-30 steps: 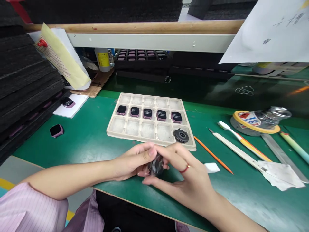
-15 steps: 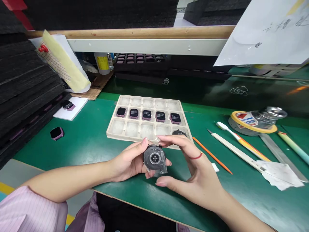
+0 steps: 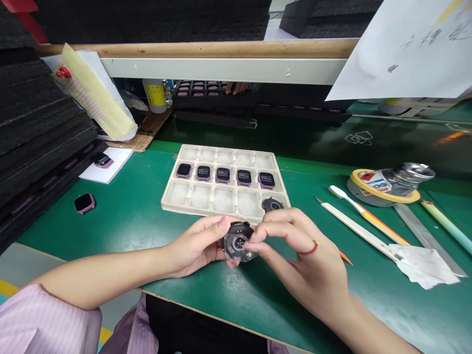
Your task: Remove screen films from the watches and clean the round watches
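My left hand grips a round dark watch body just above the green table, its sensor back facing me. My right hand pinches at the right edge of that same watch body, where a clear film shows. Right behind the hands lies a beige compartment tray; its middle row holds several pink square watches. Another round watch body sits in the tray's near right cell.
A pink watch lies loose at the left, another on a white pad. Black foam trays are stacked at left. A toothbrush, orange pencil, ruler, tape roll and crumpled paper lie at right. Another person's fingers show at the far tray.
The watch body was turned sensor side up and raised a little. My right hand opened, then came back and pinched at the watch's right edge.
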